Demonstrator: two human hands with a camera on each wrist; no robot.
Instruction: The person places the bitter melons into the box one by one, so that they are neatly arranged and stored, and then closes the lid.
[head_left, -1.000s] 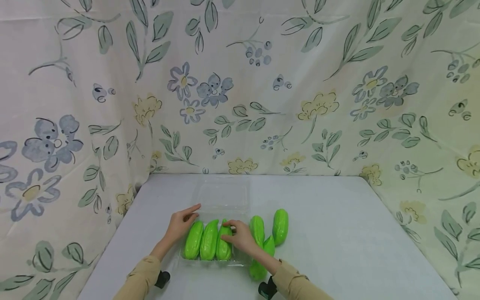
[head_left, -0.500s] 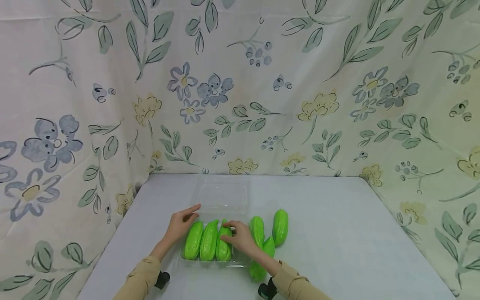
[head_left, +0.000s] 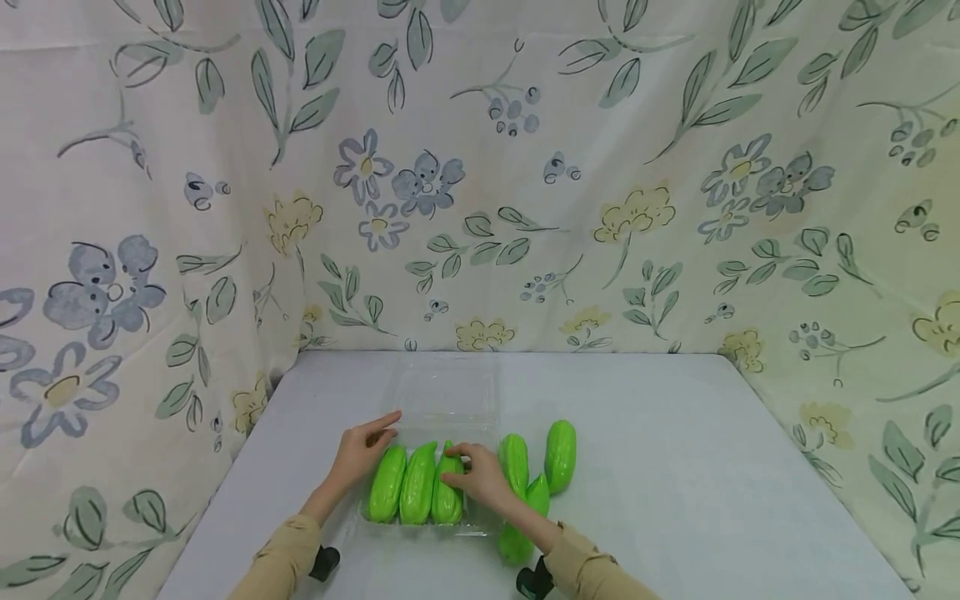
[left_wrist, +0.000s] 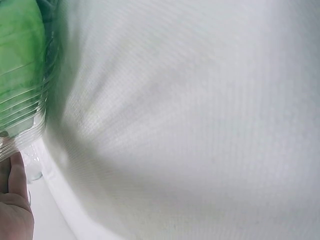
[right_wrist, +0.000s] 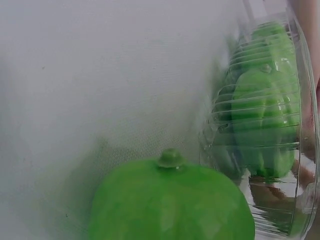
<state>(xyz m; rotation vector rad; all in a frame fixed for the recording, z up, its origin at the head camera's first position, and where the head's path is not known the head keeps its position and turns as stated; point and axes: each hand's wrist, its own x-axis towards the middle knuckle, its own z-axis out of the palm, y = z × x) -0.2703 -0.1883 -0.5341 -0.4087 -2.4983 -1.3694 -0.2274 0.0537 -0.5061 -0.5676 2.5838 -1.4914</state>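
A clear plastic clamshell box (head_left: 484,527) lies with its lid (head_left: 446,387) folded back. Three green gourd-like vegetables stand side by side in it: a left one (head_left: 386,487), a middle one (head_left: 417,487) and a right one (head_left: 448,503). My left hand (head_left: 358,452) holds the box at its back left; in the left wrist view its fingers (left_wrist: 18,175) meet the ribbed wall. My right hand (head_left: 482,475) grips the upper part of the right gourd between thumb and fingers. The palm sides of both hands are hidden in the head view.
Right of the box lie more green gourds: one partly behind my right hand (head_left: 513,458), one farther right (head_left: 561,457), and one under my right forearm (head_left: 516,546). All rest on a white table (head_left: 675,467). Floral cloth (head_left: 480,167) hangs behind and at both sides.
Both hands and the gourds keep their places. Only the head view has tilted slightly, so everything sits a little lower in it.
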